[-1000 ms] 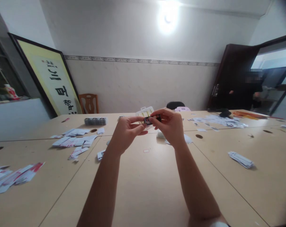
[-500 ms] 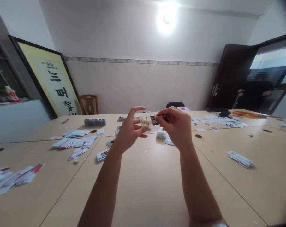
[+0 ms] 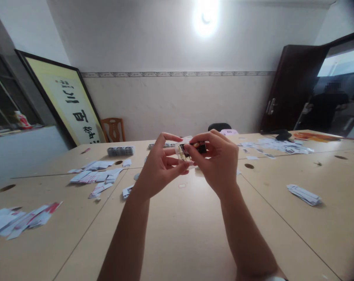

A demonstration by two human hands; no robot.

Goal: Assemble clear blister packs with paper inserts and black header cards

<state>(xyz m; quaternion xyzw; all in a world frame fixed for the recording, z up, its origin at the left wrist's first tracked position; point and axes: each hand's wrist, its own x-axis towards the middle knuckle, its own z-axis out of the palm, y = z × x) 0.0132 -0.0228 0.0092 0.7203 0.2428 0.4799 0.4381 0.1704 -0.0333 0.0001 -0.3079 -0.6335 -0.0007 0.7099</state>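
My left hand (image 3: 165, 166) is closed around a small clear plastic case (image 3: 181, 155) with pale yellowish pieces inside, held above the table. Between the thumb and fingers of my right hand (image 3: 216, 156) is a small dark printed card (image 3: 199, 146), its left end overlapping the case. Whether the card lies inside the case or only against it, I cannot tell. Parts of both things are hidden by my fingers.
Paper strips (image 3: 96, 176) lie in piles on the table (image 3: 185, 234) to the left. Dark stacked items (image 3: 120, 151) stand farther back. A white bundle (image 3: 304, 194) and scattered papers (image 3: 285, 146) are at right. A person (image 3: 326, 105) stands by the open door (image 3: 294, 86).
The dark card has shifted left, farther over the clear case, and my hands are closer together. My left fingers have closed in more around the case. The view has turned slightly left.
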